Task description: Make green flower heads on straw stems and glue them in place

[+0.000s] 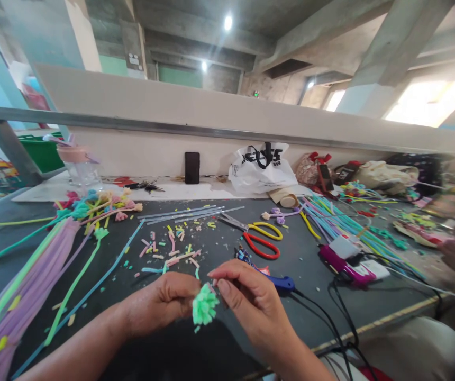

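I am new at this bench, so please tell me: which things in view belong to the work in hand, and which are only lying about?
Likely belonging to the work:
green fuzzy piece, between left hand and right hand
fuzzy stems
cut bits
scissors
blue-handled corded tool

Probably just lying about:
upright phone
white bag
lidded bottle

Black lettering (277, 155), partly hidden, on white bag (257, 180)

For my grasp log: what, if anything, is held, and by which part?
The left hand holds the green chenille flower near its upper edge, exact grip hidden. The right hand apparently pinches a pink bit; part unclear.
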Action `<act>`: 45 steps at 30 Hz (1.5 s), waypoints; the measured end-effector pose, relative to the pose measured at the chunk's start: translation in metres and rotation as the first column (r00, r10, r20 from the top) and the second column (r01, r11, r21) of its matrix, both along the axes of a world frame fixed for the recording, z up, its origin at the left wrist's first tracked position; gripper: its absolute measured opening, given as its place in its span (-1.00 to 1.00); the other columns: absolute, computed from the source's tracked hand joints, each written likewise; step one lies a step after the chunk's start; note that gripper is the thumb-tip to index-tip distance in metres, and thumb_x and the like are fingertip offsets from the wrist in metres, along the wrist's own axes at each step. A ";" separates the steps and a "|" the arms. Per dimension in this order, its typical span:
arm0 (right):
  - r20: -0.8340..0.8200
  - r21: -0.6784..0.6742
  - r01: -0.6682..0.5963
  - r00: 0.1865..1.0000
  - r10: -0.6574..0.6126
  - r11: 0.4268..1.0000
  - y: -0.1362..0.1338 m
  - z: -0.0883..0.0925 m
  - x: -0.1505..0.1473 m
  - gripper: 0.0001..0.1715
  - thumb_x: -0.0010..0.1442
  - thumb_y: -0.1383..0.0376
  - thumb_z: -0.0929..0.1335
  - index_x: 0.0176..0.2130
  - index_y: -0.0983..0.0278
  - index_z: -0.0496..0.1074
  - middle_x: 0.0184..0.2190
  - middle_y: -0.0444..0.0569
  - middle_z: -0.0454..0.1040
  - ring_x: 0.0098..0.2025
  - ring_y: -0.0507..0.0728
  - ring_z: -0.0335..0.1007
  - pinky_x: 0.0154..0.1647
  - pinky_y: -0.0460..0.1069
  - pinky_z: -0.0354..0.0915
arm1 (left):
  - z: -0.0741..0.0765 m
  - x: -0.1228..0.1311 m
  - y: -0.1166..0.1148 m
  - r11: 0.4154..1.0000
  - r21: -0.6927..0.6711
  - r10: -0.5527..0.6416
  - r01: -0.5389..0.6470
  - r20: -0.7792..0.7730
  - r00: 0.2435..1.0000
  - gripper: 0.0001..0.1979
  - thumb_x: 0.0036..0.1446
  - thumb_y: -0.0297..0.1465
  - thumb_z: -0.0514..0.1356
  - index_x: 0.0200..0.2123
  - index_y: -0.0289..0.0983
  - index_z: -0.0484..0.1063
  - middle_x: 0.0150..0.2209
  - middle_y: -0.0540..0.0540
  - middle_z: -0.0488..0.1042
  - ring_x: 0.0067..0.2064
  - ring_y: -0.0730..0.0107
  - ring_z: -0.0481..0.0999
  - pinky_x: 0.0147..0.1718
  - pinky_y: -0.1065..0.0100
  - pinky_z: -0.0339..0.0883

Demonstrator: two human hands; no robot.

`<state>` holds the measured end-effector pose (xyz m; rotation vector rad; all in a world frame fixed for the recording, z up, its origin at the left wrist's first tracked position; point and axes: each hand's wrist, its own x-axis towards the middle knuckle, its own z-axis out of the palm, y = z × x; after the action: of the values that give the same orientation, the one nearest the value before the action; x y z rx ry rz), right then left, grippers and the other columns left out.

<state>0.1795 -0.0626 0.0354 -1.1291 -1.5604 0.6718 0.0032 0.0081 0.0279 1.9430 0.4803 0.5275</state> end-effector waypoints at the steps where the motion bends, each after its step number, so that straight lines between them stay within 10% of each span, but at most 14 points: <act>1: 0.031 0.021 -0.013 0.999 0.012 1.000 0.000 0.001 0.001 -0.84 0.18 0.32 0.30 -0.28 0.23 0.50 -0.39 -0.05 0.45 -0.36 0.07 0.38 -0.33 -0.06 0.30 | 0.000 0.000 0.000 0.997 0.058 -0.041 0.042 -0.023 0.999 -0.66 0.15 -0.27 0.08 -0.58 -0.33 0.39 -0.54 -0.01 0.32 -0.45 0.45 0.29 -0.44 0.46 0.22; 13: 0.193 0.110 -0.050 0.981 0.028 0.993 0.002 0.003 0.005 -0.84 0.16 0.41 0.30 -0.32 0.23 0.48 -0.40 -0.04 0.46 -0.34 0.08 0.39 -0.30 -0.03 0.32 | -0.006 -0.006 0.006 0.749 0.646 -0.045 0.147 -0.171 0.984 -0.80 0.09 -0.56 -0.07 -0.48 -0.27 0.27 -0.48 -0.07 0.34 -0.41 0.39 0.29 -0.42 0.41 0.14; 45: 0.449 0.203 0.036 0.885 -0.126 0.978 0.005 -0.006 0.005 -0.84 0.20 0.41 0.25 -0.31 0.26 0.42 -0.35 -0.03 0.43 -0.26 0.09 0.37 -0.23 0.00 0.27 | -0.008 -0.007 0.003 0.440 0.897 0.307 -0.042 -0.107 0.946 -0.84 0.06 -0.58 -0.02 -0.39 -0.24 0.28 -0.47 0.00 0.34 -0.44 0.36 0.26 -0.44 0.34 0.05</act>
<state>0.1847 -0.0575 0.0298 -1.2588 -1.9165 0.1909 -0.0038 0.0111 0.0198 3.0579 0.6527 0.7641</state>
